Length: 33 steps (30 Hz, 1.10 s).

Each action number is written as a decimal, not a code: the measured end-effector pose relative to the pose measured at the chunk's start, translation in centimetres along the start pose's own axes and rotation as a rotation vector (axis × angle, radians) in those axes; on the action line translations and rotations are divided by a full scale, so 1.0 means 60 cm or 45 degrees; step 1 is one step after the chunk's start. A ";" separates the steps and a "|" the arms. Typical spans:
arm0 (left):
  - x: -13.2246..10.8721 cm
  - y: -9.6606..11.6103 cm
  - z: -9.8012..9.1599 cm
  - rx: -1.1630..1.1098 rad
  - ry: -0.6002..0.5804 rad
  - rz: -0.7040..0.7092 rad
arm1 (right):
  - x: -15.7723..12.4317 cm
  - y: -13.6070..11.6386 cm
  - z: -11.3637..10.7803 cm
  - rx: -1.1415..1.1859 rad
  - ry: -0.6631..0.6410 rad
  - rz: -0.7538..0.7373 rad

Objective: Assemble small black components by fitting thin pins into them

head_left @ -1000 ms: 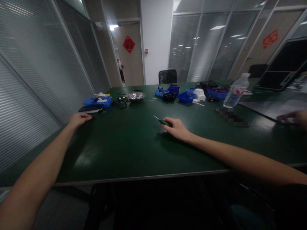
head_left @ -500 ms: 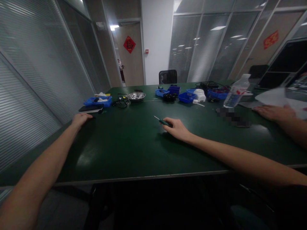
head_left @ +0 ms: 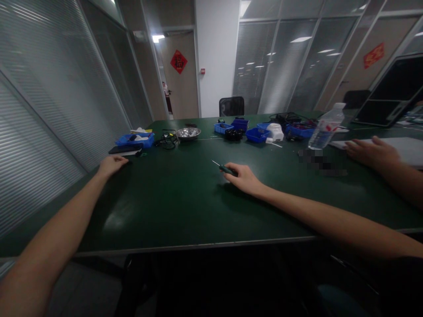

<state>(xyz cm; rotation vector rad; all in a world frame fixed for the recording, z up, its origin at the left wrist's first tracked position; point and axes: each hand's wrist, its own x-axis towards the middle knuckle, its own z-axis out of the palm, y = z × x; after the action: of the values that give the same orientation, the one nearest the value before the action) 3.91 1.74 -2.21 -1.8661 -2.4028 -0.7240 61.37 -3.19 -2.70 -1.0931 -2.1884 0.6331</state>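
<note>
My right hand (head_left: 243, 177) is closed around the dark green handle of a screwdriver (head_left: 225, 169). Its thin metal shaft points left and away from me, just over the green table (head_left: 178, 198). On the left side of the table rests my left hand (head_left: 112, 166), with its fingers drawn together. A small dark patch shows at those fingertips, too unclear to name. Just beyond this hand lie a dark flat case (head_left: 124, 149) and a blue tray (head_left: 147, 141) with small items in it.
A metal bowl (head_left: 188, 134), black cables (head_left: 168, 140) and several blue bins (head_left: 256, 135) line the far side. To the right stand a water bottle (head_left: 326, 125) and a laptop (head_left: 383, 99). Another person's hand (head_left: 373, 152) lies beside white paper (head_left: 410, 147).
The other person's paper, raised and blurred before, now lies flat, and that hand has shifted slightly. My right hand and the screwdriver stay in place; my left hand has barely moved.
</note>
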 end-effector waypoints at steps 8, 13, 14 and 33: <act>-0.024 0.031 -0.011 0.165 -0.039 -0.013 | 0.001 0.003 0.001 0.004 -0.003 -0.014; -0.021 0.038 -0.003 0.163 -0.017 0.106 | 0.002 0.004 0.002 -0.022 0.004 -0.003; -0.019 0.044 0.002 0.129 -0.028 0.128 | 0.002 0.004 0.002 -0.028 0.003 -0.001; -0.254 0.445 0.121 -0.787 -0.614 0.971 | -0.010 -0.003 -0.027 -0.338 -0.195 -0.306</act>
<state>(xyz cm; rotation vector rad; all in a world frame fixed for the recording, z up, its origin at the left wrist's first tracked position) 34.78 -4.71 -3.78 -3.2074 -1.4204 -1.0812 62.73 -3.55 -1.64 -0.9121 -2.5428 0.3357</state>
